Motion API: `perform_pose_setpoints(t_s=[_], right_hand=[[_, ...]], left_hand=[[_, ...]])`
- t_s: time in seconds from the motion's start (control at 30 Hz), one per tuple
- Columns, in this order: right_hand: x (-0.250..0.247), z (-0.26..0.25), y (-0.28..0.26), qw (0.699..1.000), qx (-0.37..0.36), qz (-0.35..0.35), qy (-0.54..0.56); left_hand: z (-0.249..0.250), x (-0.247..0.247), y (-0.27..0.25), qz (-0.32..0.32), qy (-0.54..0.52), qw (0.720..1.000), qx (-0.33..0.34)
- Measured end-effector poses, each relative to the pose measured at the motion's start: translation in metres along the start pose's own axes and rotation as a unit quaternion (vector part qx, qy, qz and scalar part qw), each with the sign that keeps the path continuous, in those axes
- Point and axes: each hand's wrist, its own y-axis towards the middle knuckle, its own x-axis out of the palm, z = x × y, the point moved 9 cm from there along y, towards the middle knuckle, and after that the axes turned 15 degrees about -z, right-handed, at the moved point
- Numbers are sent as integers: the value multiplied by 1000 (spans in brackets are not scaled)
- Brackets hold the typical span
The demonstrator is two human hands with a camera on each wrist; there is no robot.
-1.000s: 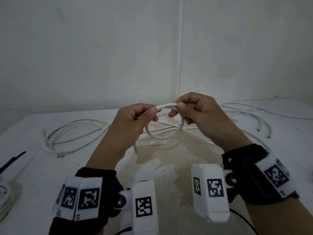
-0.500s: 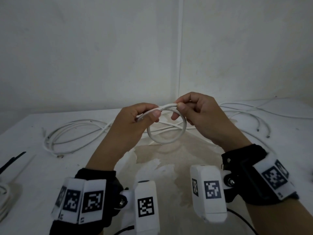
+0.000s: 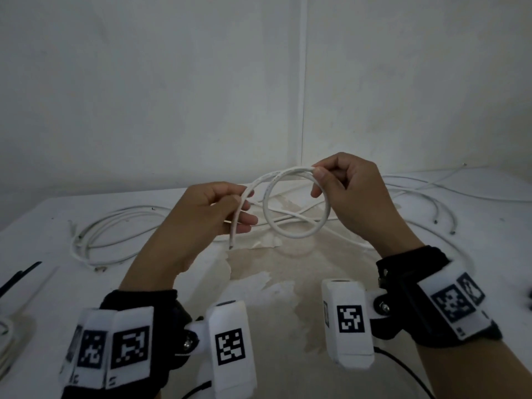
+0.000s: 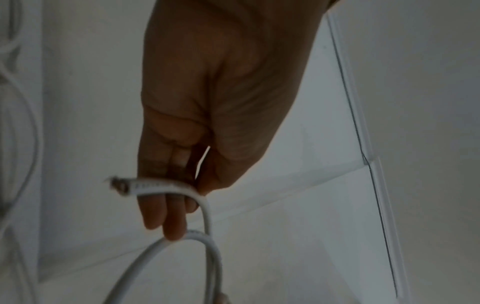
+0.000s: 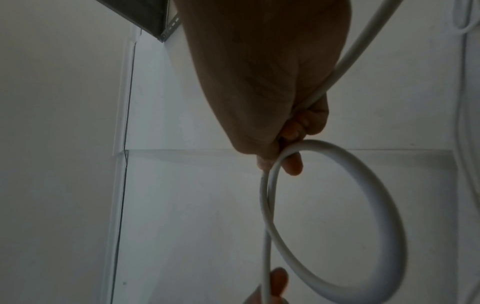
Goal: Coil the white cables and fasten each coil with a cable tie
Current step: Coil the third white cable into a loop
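A white cable is bent into one small loop (image 3: 296, 231) held in the air above the table. My right hand (image 3: 319, 180) pinches the top of the loop where the strands cross; the loop (image 5: 363, 205) hangs below its fingers. My left hand (image 3: 239, 208) grips the free end of the same cable, whose cut tip (image 3: 231, 246) points down. In the left wrist view the tip (image 4: 122, 186) sticks out left of the fingers (image 4: 166, 216). The rest of this cable trails down to the table behind the hands.
Loose white cables lie on the white table (image 3: 43, 254): a bundle at the left (image 3: 95, 240), long strands at the right (image 3: 437, 203). A black cable tie (image 3: 20, 276) lies at the left edge. Another white coil (image 3: 4, 335) shows at far left. Walls stand close behind.
My hands have drawn apart: the left slid left and down along the cable end, the right lifted slightly. The loop now hangs from the right hand alone and looks larger.
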Motion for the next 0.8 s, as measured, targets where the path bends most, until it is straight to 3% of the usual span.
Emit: perform_pose_setpoints(t_s=[0.17, 0.3, 0.43, 0.57, 0.8], right_hand=[[-1, -4, -2, 1000, -7, 16, -9], [-2, -5, -2, 1000, -12, 20, 16], [-4, -8, -2, 999, -15, 24, 37], [1, -5, -2, 999, 0, 14, 48], [16, -10, -3, 997, 1, -30, 71]], left_hand=[[6, 7, -1, -14, -67, 997, 46], [13, 6, 1, 30, 6, 996, 87], [12, 24, 3, 8, -46, 995, 84], [17, 19, 0, 76, -74, 988, 114], [10, 5, -1, 122, 110, 983, 80]])
